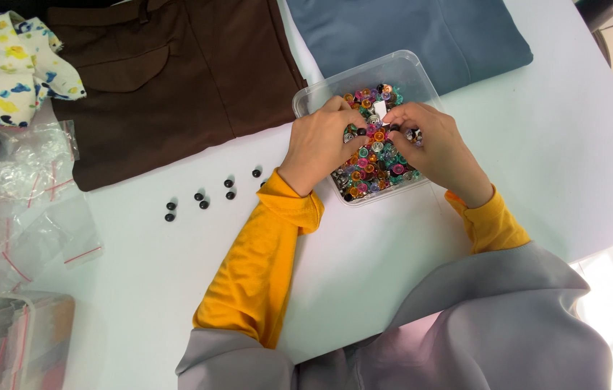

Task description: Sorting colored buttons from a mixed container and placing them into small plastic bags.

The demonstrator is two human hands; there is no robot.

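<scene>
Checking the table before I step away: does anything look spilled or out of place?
Mostly tidy. A few small black buttons lie loose on the white table, outside the clear box that both hands dig in.

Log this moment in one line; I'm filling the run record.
left hand | right hand | both in clear plastic box of multicoloured buttons | small black buttons on white table
</scene>
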